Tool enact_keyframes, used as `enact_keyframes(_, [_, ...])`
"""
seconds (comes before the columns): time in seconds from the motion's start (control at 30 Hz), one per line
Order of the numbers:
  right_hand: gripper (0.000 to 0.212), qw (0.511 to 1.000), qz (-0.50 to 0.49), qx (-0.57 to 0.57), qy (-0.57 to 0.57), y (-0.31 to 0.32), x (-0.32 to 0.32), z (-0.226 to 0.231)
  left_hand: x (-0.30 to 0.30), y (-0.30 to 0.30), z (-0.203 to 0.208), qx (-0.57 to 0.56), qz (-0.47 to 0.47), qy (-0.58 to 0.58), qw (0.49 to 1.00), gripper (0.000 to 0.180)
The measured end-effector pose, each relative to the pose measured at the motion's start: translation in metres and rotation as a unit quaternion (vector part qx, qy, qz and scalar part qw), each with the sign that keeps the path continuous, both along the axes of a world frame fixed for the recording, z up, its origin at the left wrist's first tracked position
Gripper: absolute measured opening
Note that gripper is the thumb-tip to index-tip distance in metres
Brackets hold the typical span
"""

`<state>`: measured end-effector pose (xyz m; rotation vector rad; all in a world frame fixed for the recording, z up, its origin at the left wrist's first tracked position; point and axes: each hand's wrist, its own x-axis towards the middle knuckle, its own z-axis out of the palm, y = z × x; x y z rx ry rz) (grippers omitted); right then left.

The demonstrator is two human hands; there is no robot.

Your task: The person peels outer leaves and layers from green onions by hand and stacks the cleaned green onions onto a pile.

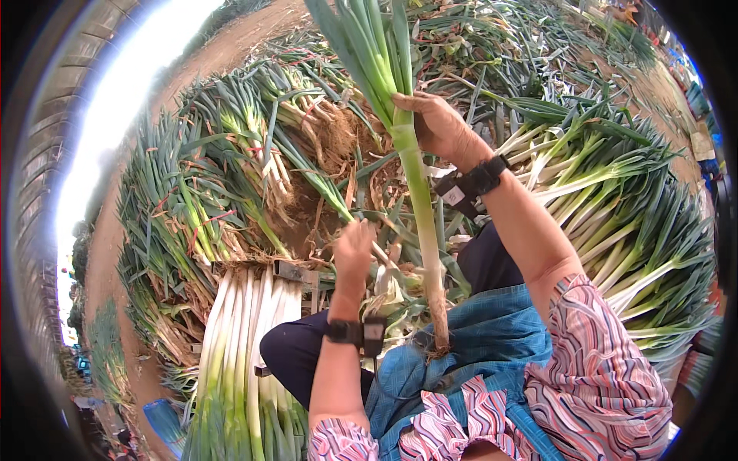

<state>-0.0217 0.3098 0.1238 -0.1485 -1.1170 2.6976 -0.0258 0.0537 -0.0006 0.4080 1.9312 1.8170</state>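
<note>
A thick long leek (417, 177) stands nearly upright before me, its root end on the blue cloth (492, 330) over my lap. High on its stem, just below where the green leaves fan out, my right hand (442, 127) is closed around it. To its left is my left hand (354, 250), closed and slightly blurred. A thinner green stalk (327, 188) runs down to that hand from the upper left, and a pale piece shows on the other side. Whether the fingers grip this stalk is hidden.
Trimmed leeks with white stems (242, 323) lie side by side at the lower left. More cleaned leeks (615, 223) are piled at the right. Untrimmed, rooty bundles (192, 192) with red ties spread over the far left. Loose leaves (477, 46) cover the ground ahead.
</note>
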Motion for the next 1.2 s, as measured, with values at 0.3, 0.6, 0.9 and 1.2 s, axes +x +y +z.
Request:
enact_keyframes(0.3, [0.033, 0.98, 0.016, 0.163, -0.116, -0.014, 0.02, -0.04, -0.012, 0.096, 0.061, 0.287, -0.093, -0.354, 0.885, 0.03])
enact_keyframes(0.6, [0.033, 0.961, -0.044, 0.234, -0.139, -0.005, 0.02, -0.052, -0.011, 0.118, 0.061, 0.153, -0.047, -0.334, 0.929, 0.03])
enact_keyframes(0.9, [0.032, 0.947, -0.06, 0.3, -0.097, -0.016, 0.012, -0.059, 0.005, 0.069, 0.043, 0.147, -0.063, -0.289, 0.944, 0.025])
enact_keyframes(1.2, [0.032, 0.977, -0.037, 0.193, -0.085, -0.029, 0.002, -0.065, 0.021, 0.064, 0.052, -0.017, 0.034, 0.413, 0.91, 0.013])
